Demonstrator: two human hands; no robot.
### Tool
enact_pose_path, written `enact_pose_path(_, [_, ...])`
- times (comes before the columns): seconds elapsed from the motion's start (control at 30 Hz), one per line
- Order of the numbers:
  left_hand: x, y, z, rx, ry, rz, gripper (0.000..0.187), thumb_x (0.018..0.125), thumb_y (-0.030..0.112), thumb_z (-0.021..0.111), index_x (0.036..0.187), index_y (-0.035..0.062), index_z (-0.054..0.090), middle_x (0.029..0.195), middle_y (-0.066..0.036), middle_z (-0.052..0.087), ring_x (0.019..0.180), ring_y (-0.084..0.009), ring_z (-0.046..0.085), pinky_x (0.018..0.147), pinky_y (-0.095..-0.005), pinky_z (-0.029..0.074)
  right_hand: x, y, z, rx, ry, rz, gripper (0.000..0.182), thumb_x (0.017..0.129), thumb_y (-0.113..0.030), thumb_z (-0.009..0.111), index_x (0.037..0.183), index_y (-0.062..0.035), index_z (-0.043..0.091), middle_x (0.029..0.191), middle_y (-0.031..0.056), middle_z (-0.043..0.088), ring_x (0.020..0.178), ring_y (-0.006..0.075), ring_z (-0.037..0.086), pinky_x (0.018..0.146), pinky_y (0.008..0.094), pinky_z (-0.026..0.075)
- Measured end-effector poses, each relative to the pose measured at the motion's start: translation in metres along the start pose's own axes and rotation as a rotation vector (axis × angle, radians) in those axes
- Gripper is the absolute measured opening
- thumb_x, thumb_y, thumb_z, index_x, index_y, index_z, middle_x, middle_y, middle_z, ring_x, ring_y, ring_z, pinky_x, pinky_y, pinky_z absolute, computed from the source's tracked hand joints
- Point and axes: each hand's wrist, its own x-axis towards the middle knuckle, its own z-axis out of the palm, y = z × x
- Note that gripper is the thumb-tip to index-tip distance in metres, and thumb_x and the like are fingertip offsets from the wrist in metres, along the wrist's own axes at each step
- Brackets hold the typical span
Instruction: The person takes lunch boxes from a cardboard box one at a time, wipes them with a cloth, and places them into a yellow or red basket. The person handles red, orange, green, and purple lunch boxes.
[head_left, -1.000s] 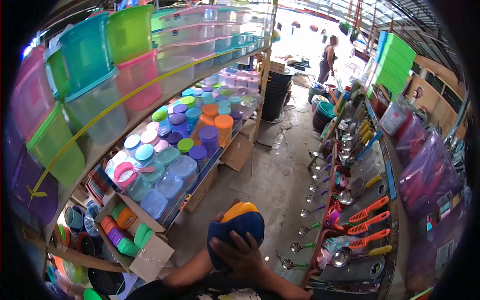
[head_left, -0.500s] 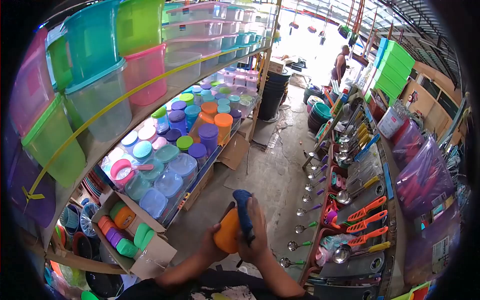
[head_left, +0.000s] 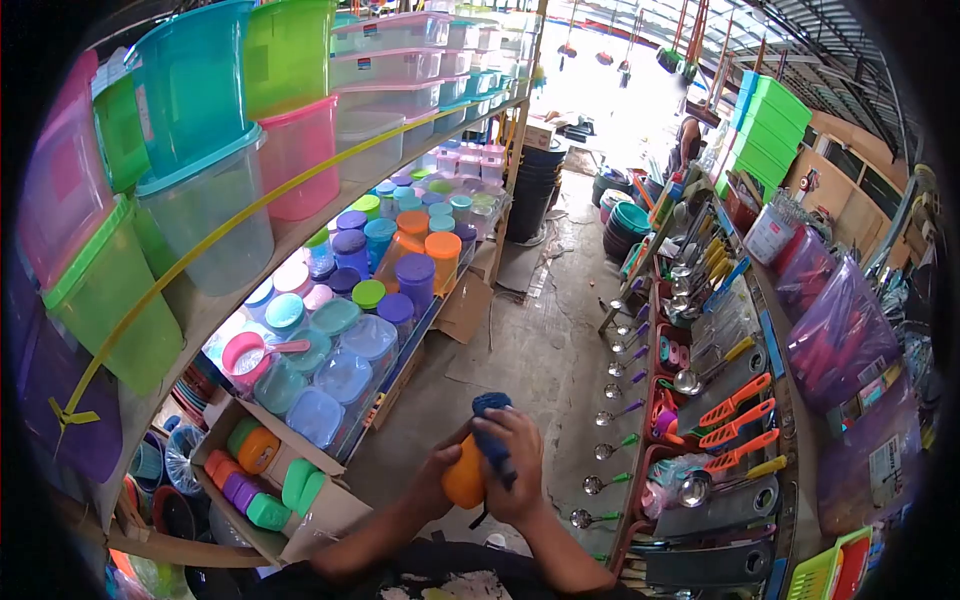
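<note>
My left hand (head_left: 434, 478) is closed around the side of a smooth orange plastic item (head_left: 463, 480), held low in front of my body. Its exact kind is not clear, since both hands cover much of it. A dark blue cloth (head_left: 490, 408) is bunched in my right hand (head_left: 522, 462), fingers curled over it, against the orange item's right side. A thin dark strap or cord (head_left: 480, 518) hangs below the hands.
Shelves on the left hold lidded tubs (head_left: 342, 376) under large storage boxes (head_left: 205, 210). An open carton (head_left: 325, 515) of coloured containers stands lower left. Ladles (head_left: 592, 485) and orange-handled utensils (head_left: 738, 437) line the right rack. A person (head_left: 688, 145) stands beyond the aisle (head_left: 520, 350).
The right-hand fingers have gone from stretched upright to curled over the blue cloth, and the cloth sits slightly lower. The view has shifted a little. The far person is now partly hidden.
</note>
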Motion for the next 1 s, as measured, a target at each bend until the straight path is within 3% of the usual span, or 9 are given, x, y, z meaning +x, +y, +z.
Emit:
enact_pose_path(0.07, [-0.002, -0.015, -0.034, 0.654, 0.074, 0.054, 0.070, 0.099, 0.051, 0.041, 0.153, 0.0095, 0.027, 0.146, -0.012, 0.042, 0.135, -0.0266, 0.045, 0.112, -0.0437, 0.037, -0.005, -0.004, 0.005, -0.068, -0.034, -0.031, 0.044, 0.077, -0.014, 0.063, 0.121, -0.0119, 0.065, 0.129, 0.0101, 0.058, 0.128, 0.0388, 0.046, 0.112, 0.0505, 0.027])
enact_pose_path(0.1, [-0.002, -0.008, -0.022, 0.659, 0.067, 0.055, 0.070, 0.099, 0.051, 0.041, 0.153, 0.0095, 0.027, 0.146, -0.012, 0.042, 0.135, -0.0266, 0.045, 0.112, -0.0437, 0.037, -0.007, -0.005, 0.008, -0.085, -0.059, -0.060, 0.046, 0.075, -0.016, 0.065, 0.121, -0.0134, 0.065, 0.130, 0.0079, 0.058, 0.131, 0.0379, 0.044, 0.112, 0.0526, 0.025])
enact_pose_path(0.17, [0.001, 0.013, 0.015, -0.078, 0.326, -0.153, 0.068, 0.101, 0.055, 0.033, 0.149, 0.0062, 0.035, 0.147, -0.013, 0.041, 0.135, -0.0286, 0.045, 0.112, -0.0458, 0.038, -0.015, 0.004, 0.020, -0.120, -0.101, -0.133, 0.055, 0.069, -0.025, 0.067, 0.123, -0.0178, 0.066, 0.135, 0.0025, 0.057, 0.137, 0.0351, 0.039, 0.113, 0.0570, 0.022])
enact_pose_path(0.53, [0.012, -0.027, -0.103, -0.409, -0.038, -0.342, 0.062, 0.099, 0.050, 0.040, 0.139, 0.0038, 0.048, 0.139, -0.018, 0.052, 0.122, -0.0309, 0.057, 0.105, -0.0452, 0.046, -0.065, 0.005, 0.037, -0.236, -0.301, -0.457, 0.061, 0.066, -0.041, 0.066, 0.125, -0.0235, 0.066, 0.140, -0.0041, 0.054, 0.136, 0.0259, 0.044, 0.115, 0.0550, 0.019])
enact_pose_path(0.63, [0.011, -0.033, -0.087, -0.355, 0.030, -0.422, 0.066, 0.096, 0.053, 0.043, 0.139, 0.0032, 0.048, 0.138, -0.018, 0.054, 0.122, -0.0347, 0.056, 0.104, -0.0478, 0.046, -0.091, 0.019, 0.042, -0.326, -0.140, -0.555, 0.052, 0.080, -0.043, 0.056, 0.126, -0.0214, 0.067, 0.143, -0.0034, 0.053, 0.139, 0.0284, 0.041, 0.113, 0.0555, 0.026])
enact_pose_path(0.73, [-0.001, -0.015, -0.021, -0.090, 0.117, -0.350, 0.065, 0.096, 0.052, 0.043, 0.139, 0.0039, 0.048, 0.136, -0.018, 0.056, 0.122, -0.0353, 0.056, 0.105, -0.0490, 0.044, -0.106, 0.035, 0.039, -0.480, 0.024, -0.532, 0.051, 0.083, -0.044, 0.056, 0.128, -0.0215, 0.065, 0.149, 0.0034, 0.047, 0.140, 0.0356, 0.039, 0.113, 0.0556, 0.026])
enact_pose_path(0.9, [-0.014, -0.017, 0.026, 0.717, 0.119, 0.103, 0.057, 0.099, 0.046, 0.034, 0.139, 0.0066, 0.048, 0.138, -0.013, 0.056, 0.123, -0.0284, 0.057, 0.109, -0.0477, 0.041, -0.100, 0.024, 0.033, -0.028, 0.265, -0.144, 0.059, 0.090, -0.026, 0.058, 0.144, -0.0068, 0.046, 0.154, 0.0313, 0.024, 0.141, 0.0496, 0.029, 0.114, 0.0582, 0.022])
enact_pose_path(0.97, [0.001, -0.043, -0.021, -0.719, -0.194, -0.219, 0.057, 0.099, 0.043, 0.032, 0.141, 0.0073, 0.047, 0.139, -0.011, 0.055, 0.125, -0.0280, 0.055, 0.111, -0.0476, 0.038, -0.088, 0.005, 0.018, 0.056, 0.250, -0.053, 0.060, 0.091, -0.026, 0.057, 0.145, -0.0031, 0.042, 0.153, 0.0335, 0.024, 0.141, 0.0502, 0.028, 0.115, 0.0573, 0.022])
enact_pose_path(1.0, [-0.002, -0.042, -0.020, -0.725, -0.187, -0.223, 0.057, 0.099, 0.043, 0.032, 0.141, 0.0073, 0.047, 0.139, -0.011, 0.055, 0.125, -0.0280, 0.055, 0.111, -0.0476, 0.038, -0.083, -0.002, 0.012, 0.136, 0.246, 0.039, 0.061, 0.093, -0.025, 0.056, 0.146, 0.0006, 0.038, 0.152, 0.0357, 0.023, 0.142, 0.0509, 0.026, 0.115, 0.0565, 0.022])
